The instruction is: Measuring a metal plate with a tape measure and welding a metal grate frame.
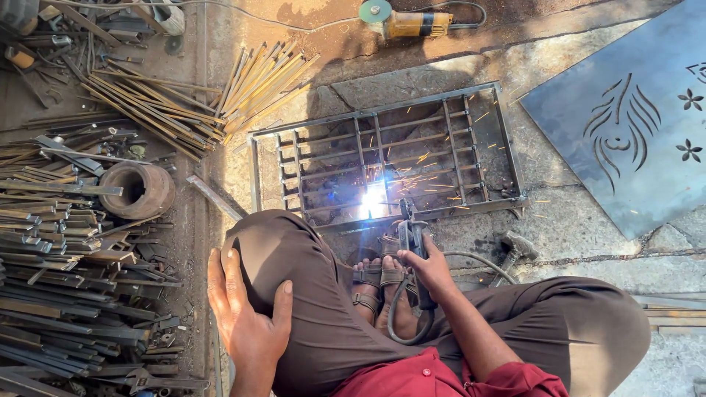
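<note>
Right hand point(429, 266) closed around welding electrode holder point(412, 239), cable looping beneath wrist. Holder tip at lower rail of metal grille frame point(382, 151), bright arc and sparks at contact point. Frame flat on stone floor point(573, 213), directly ahead of sandalled feet point(379, 283). Left hand point(246, 316) open, fingers spread, resting flat on left knee point(283, 254); nothing held.

Round rusty cylindrical vessel point(138, 190) upright to left of frame, among scrap; interior dark, contents not discernible. Stacks of flat bars and angle offcuts point(66, 257) around vessel and along left side. Bundle of thin rods point(243, 92) fanned just beyond frame's left corner. Yellow angle grinder point(408, 20) lying on ground past frame, well apart. Decoratively cut steel sheet point(632, 125) at right. Hammer point(515, 250) near right knee, untouched.
</note>
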